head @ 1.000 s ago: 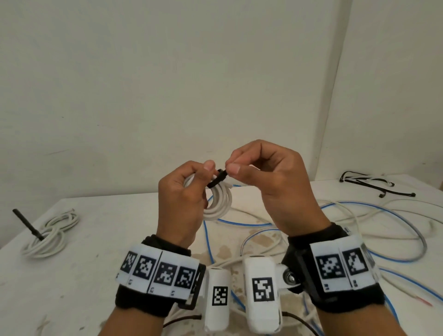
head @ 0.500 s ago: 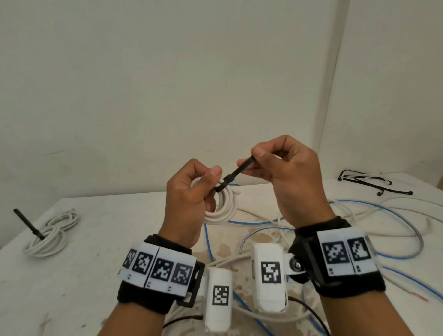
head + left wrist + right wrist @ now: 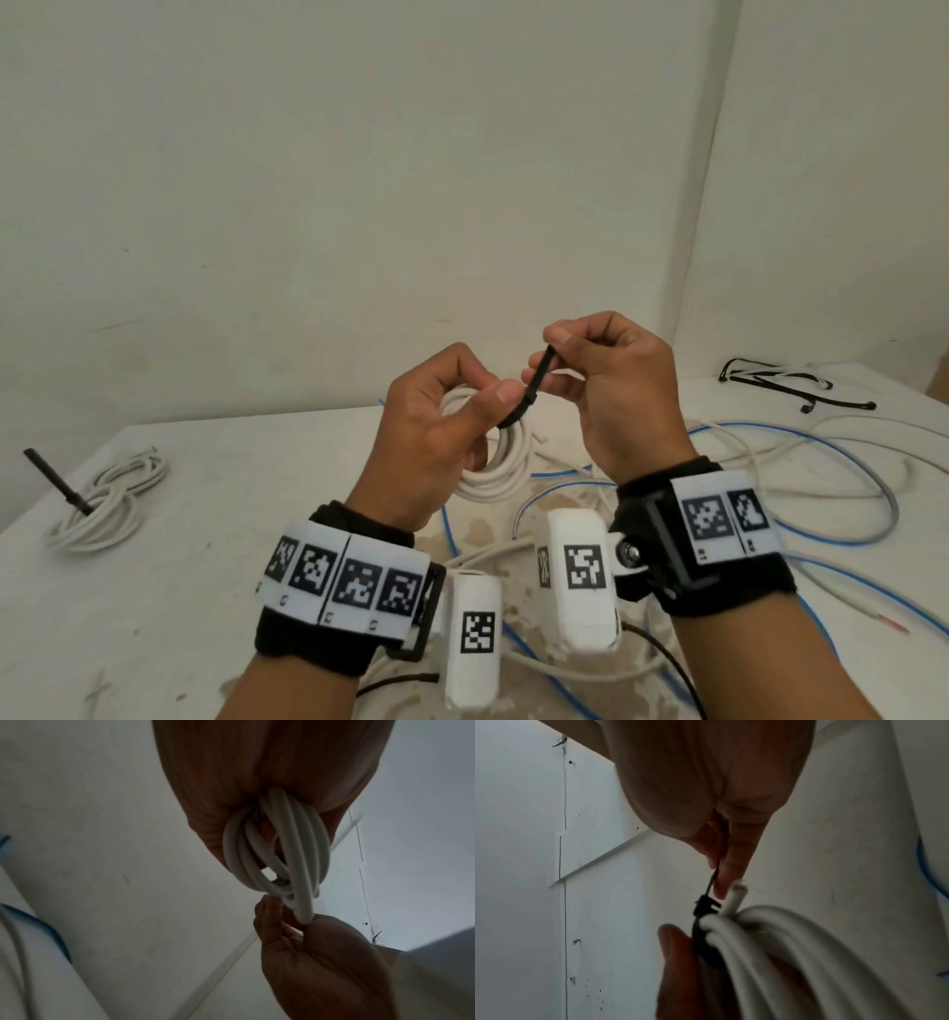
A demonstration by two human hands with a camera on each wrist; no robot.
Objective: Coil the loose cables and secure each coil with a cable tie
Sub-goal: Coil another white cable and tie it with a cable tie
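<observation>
My left hand (image 3: 447, 411) grips a small white cable coil (image 3: 500, 462) above the table; the coil's loops (image 3: 282, 850) hang out of its fist in the left wrist view. A black cable tie (image 3: 531, 388) is looped round the coil, its head (image 3: 706, 907) sitting against the white strands (image 3: 770, 933). My right hand (image 3: 590, 360) pinches the tie's free tail (image 3: 712, 880) between thumb and fingers, up and to the right of the coil. A cut cable end (image 3: 736, 894) sticks out beside the tie head.
A tied white coil (image 3: 102, 501) with a black tie tail lies at the table's left. Loose blue (image 3: 801, 447) and white cables sprawl over the middle and right of the table. Black ties (image 3: 791, 385) lie at the far right. Walls stand close behind.
My right hand has drawn the tie's tail up and to the right, away from the left hand, so more tail shows. Both hands have shifted slightly right.
</observation>
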